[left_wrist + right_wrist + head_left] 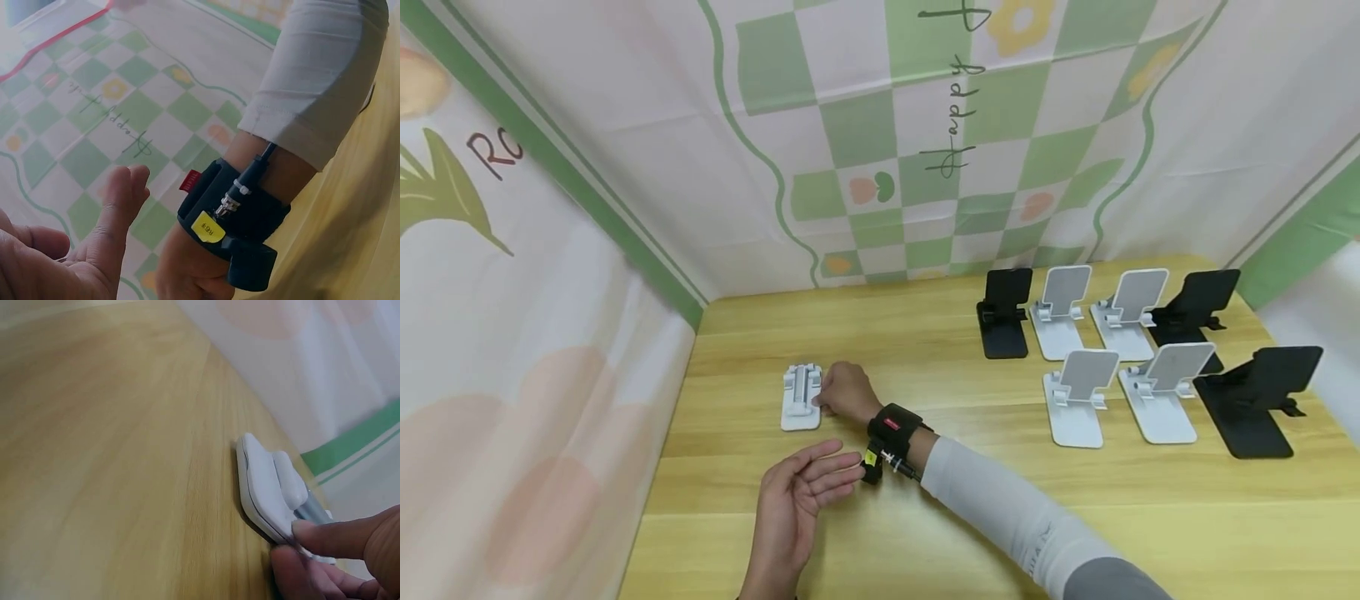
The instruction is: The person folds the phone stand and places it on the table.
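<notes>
A folded white phone stand (800, 398) lies flat on the left part of the table. My right hand (847, 392) is at its right edge. In the right wrist view, the thumb and fingers of the right hand (340, 550) pinch the edge of the white stand (267, 481); part of it is hidden behind them. Nearer to me, my left hand (805, 492) is held with palm turned up and fingers extended, holding nothing. The left wrist view shows that left hand (81, 256) beside the right wrist, which wears a black strap with a camera (250, 262).
Unfolded phone stands stand in two rows at the table's right, among them a white stand (1078, 400) and a black stand (1255, 408). A patterned cloth (857, 133) hangs behind the wooden table (910, 333), and another cloth (535, 400) borders its left side.
</notes>
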A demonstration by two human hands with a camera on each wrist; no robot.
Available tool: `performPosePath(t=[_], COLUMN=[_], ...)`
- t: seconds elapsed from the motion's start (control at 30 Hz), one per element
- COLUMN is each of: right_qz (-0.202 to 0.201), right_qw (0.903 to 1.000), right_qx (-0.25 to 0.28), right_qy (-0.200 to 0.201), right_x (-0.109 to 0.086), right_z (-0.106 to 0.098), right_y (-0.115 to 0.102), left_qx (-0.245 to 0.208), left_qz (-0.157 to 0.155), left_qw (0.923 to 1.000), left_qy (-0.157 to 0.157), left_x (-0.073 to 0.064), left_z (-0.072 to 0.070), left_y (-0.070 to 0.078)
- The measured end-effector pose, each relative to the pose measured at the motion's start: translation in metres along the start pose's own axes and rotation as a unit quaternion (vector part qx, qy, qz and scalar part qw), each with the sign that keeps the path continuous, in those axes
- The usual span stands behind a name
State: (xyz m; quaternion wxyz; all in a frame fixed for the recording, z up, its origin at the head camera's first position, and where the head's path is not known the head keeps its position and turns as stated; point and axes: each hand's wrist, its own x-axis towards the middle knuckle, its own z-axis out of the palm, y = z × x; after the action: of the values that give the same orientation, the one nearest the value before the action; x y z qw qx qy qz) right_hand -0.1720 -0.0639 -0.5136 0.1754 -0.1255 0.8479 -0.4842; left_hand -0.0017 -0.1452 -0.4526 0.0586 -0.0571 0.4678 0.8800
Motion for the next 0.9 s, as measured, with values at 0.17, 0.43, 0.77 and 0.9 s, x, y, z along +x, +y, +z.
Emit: performPosePath(t=[0.17, 0.43, 0.77, 0.9], right_qz=[0.0, -0.059, -0.084, -0.062], right_qw=[0.9996, 0.9958, 0.9662, 0.9543], right_qx=[-0.019, -0.031, -0.177, -0.238], right_qy=[0.019, 0.063, 0.167, 0.17], right_x=[-0.007, -0.047, -0.11, -0.136], right_z=[-0.022, -0.105, -0.219, -0.256], right_y=[0.001, 0.001, 0.021, 0.03], left_qx=[0.012, 0.02, 0.034, 0.038], left_qz=[-0.026, -0.045, -0.055, -0.061], left_qw=[0.9994, 0.9987, 0.9979, 0.9973], left_qy=[0.018, 0.012, 0.007, 0.014], left_x=[0.006, 0.013, 0.016, 0.017], left_z=[0.007, 0.013, 0.017, 0.019], left_y=[-0.002, -0.008, -0.014, -0.015])
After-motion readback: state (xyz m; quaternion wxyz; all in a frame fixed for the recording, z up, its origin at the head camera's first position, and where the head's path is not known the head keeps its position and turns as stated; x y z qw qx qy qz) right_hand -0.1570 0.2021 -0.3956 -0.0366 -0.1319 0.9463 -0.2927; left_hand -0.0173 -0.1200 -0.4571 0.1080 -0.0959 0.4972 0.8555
